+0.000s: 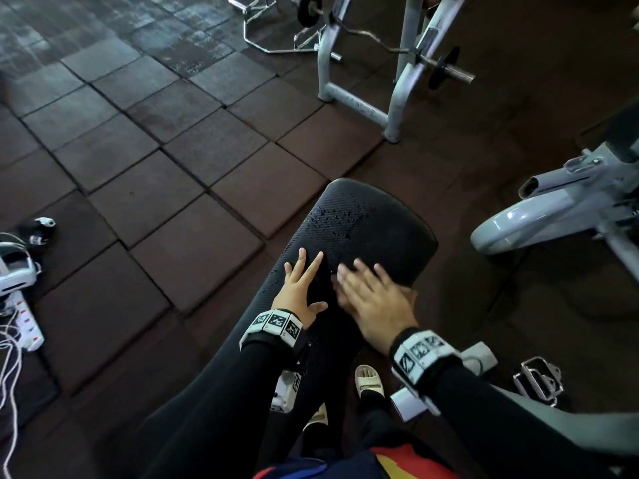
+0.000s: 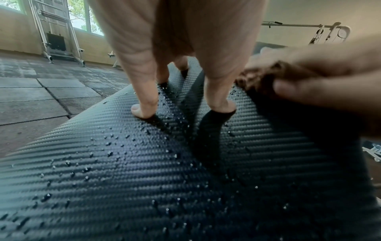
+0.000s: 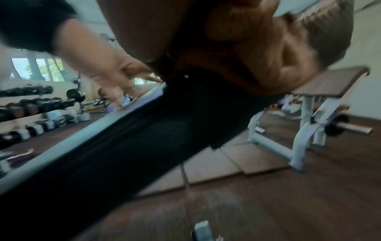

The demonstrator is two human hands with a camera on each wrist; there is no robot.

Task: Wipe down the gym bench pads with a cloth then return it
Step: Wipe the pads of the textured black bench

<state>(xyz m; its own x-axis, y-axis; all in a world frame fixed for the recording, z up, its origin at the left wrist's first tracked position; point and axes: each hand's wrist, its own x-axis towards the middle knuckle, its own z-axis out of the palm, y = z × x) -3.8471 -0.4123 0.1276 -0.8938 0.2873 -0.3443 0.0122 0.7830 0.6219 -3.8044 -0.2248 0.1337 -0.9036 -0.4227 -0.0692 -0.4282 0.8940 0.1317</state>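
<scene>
The wiping has only started, I think. The pad, in the middle of the head view, is dotted with drops. The left hand lies flat on it. The right hand presses the brown cloth beside it, but its blurred grip is unclear.

I'm looking into a gym. Square rubber floor tiles cover the ground, a padded bench sits near me, a barbell rests on a grey rack farther off, and dumbbells line shelves to the left.
</scene>
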